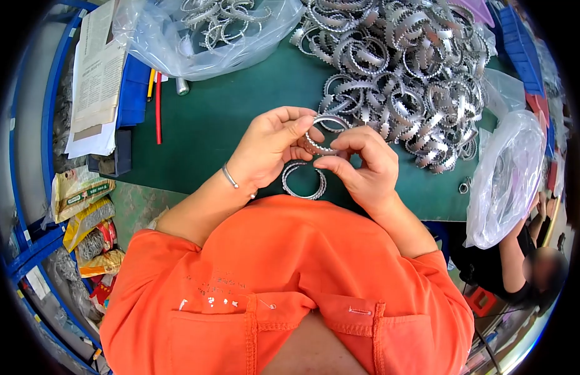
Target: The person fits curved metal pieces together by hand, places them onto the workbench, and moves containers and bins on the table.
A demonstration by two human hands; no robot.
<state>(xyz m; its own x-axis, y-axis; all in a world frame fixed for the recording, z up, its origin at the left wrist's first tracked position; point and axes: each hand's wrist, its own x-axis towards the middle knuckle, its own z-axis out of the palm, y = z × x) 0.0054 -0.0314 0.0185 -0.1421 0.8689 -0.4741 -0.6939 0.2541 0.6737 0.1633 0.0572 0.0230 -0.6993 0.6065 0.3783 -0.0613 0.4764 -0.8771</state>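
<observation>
Between both hands, in front of the orange shirt, is a toothed metal ring (318,149) that looks like a bearing cage. My left hand (265,142) grips its left side, thumb on top, the other fingers partly hidden behind it. At the right side, my right hand (372,165) pinches the rim between thumb and forefinger. Just below, near the table edge, lies a second toothed ring (285,180), apart from the fingers. Whether the upper loop by the left fingertips belongs to the held ring, I cannot tell.
A large heap of similar metal rings (399,75) covers the table's (221,106) back right. More lie in a clear plastic bag (240,59) at the back left. A red stick (158,109) is left; another plastic bag (505,181) and a person (515,262) are right.
</observation>
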